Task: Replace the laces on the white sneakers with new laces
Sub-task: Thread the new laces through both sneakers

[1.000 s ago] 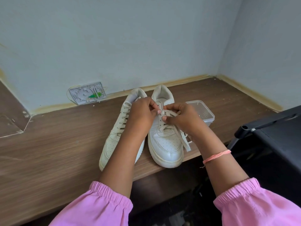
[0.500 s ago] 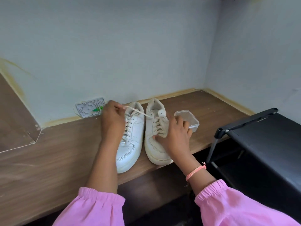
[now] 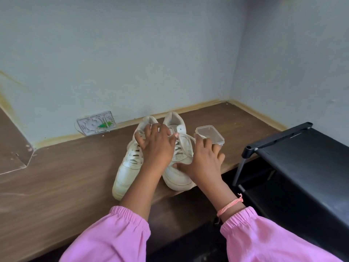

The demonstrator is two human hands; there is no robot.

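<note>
Since half a second ago the left hand has swung in from the far left, where it held a lace end out taut, and now sits over the tongues of both sneakers; the right hand has slid from the laced front to the outer side of the right sneaker.

Both white sneakers stand side by side on the table, toes toward the person, heels toward the wall, the left sneaker angled slightly outward. A loose lace runs from the left hand's thumb and forefinger across the top of the right sneaker to the right hand's raised fingertips; its long axis lies left to right, across the shoe. The left hand's grip looks like a pinch on that lace, the other fingers spread over the left sneaker's collar. The right hand's fingers are loosely spread, thumb pressed on the shoe's front; whether it truly pinches the lace I cannot tell.

A clear plastic tub stands just beside the right sneaker, behind the right hand.

The lace lies between the two hands, so the left, already holding it, seems the one to draw it out.
</note>
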